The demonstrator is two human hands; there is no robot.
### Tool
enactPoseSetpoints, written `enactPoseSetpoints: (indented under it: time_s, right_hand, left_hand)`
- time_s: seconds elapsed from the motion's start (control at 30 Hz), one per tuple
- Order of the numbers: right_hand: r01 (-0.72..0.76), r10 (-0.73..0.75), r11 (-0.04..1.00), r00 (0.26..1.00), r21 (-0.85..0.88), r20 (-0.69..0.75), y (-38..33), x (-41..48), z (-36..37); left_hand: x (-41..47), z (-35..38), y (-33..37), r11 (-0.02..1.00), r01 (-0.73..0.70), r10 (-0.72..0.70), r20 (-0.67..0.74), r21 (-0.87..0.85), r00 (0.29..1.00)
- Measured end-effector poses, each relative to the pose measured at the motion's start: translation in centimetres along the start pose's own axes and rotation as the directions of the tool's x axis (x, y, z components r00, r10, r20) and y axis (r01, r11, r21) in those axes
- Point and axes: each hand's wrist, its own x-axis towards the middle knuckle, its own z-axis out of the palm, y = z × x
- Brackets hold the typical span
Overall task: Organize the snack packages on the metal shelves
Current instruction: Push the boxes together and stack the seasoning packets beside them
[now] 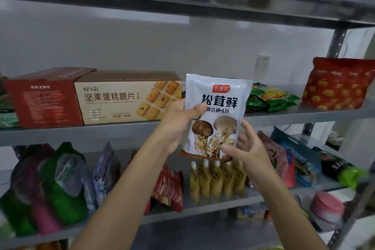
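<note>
Head, pouch [221,95] between left hand [175,126], right hand [250,148]

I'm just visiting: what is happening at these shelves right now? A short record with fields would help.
held item: white mushroom pouch, upright, in front of the middle shelf
left hand: grips the pouch's left edge, thumb on its front
right hand: holds its lower right corner
on middle shelf: red box, beige cake box, green packets, red dotted bag
on lower shelf: row of yellow sachets, green bag, red packet
</note>
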Motion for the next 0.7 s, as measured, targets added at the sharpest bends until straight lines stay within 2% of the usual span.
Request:
enactPoseSetpoints:
  time_s: [0.07,0.17,0.37,0.53,0.7]
  right_hand:
    - [-0.061,0.056,0.994,0.997,0.095,0.053,-0.3,-0.2,-0.2]
    - [-0.132,0.122,0.990,0.981,0.056,0.152,-0.6,-1.1,-0.2]
    - [-0.128,0.123,0.983,0.991,0.129,0.041,-0.6,-1.7,0.0]
    - [-0.079,0.080,0.994,0.997,0.081,-0.001,-1.2,-1.6,-0.1]
    - [-0.090,0.090,0.996,0.996,0.022,0.004,-1.0,-1.4,-0.1]
  left_hand:
    - [-0.2,0.2,0.2,1.000,0.001,0.000,0.029,-0.031,1.000]
    - [-0.4,0.7,0.1,0.999,-0.003,0.004,0.023,-0.043,1.000]
    - [-0.7,1.3,-0.3,1.000,-0.014,0.013,0.035,0.014,0.999]
    - [-1.2,1.0,-1.8,0.982,0.097,-0.115,0.109,0.161,0.987]
    - [-1.1,1.2,-2.0,0.979,0.069,-0.069,-0.007,0.192,0.998]
